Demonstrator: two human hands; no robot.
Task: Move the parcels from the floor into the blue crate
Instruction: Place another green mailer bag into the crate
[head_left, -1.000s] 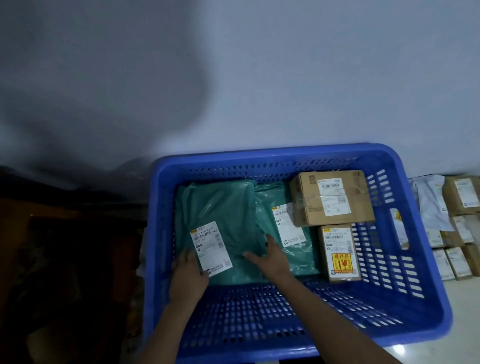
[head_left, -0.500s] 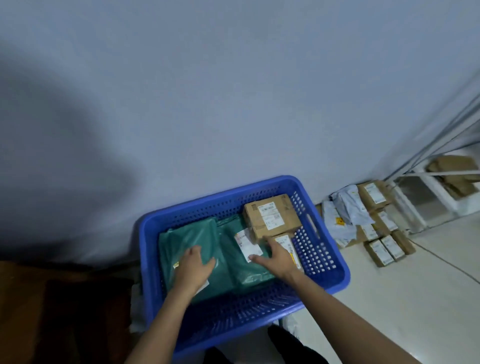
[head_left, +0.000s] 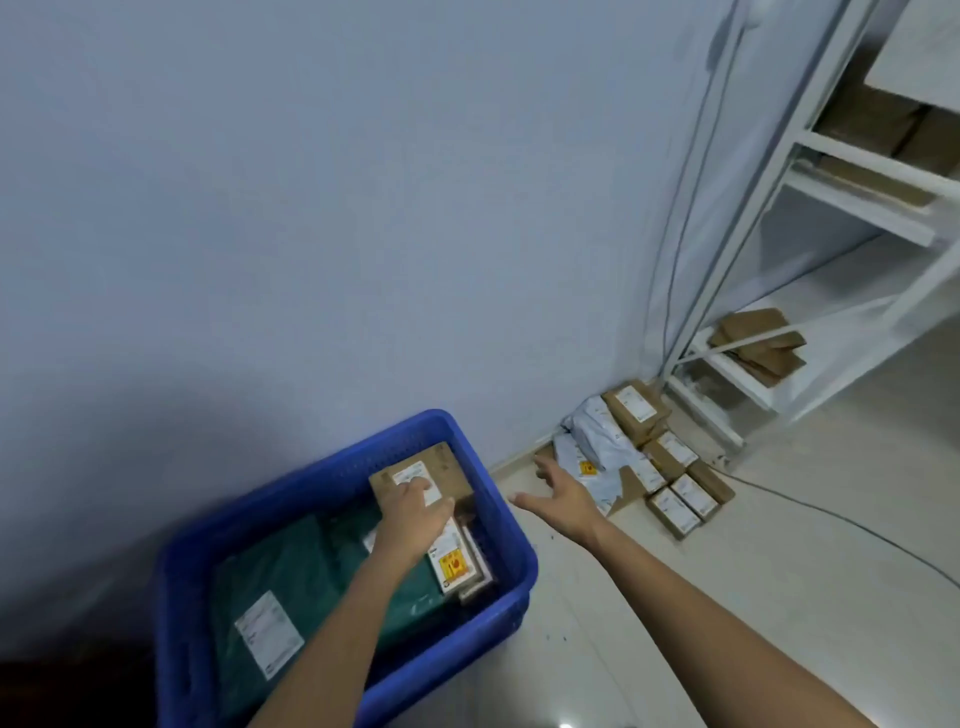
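Note:
The blue crate stands on the floor against the wall and holds green mailer bags, a brown box and a small box with a yellow sticker. My left hand hovers over the brown box inside the crate, fingers loosely bent, holding nothing. My right hand is outside the crate, fingers spread, stretched toward the parcels on the floor. That pile lies by the wall: grey-white mailer bags and several small brown boxes.
A white metal shelf rack stands at the right with flat cardboard on its lowest shelf. A thin cable runs over the pale floor. A dark object fills the bottom left corner.
Both hands left the green bags. My left hand moved over the brown box and my right hand came out of the crate toward the floor pile. The view swung right.

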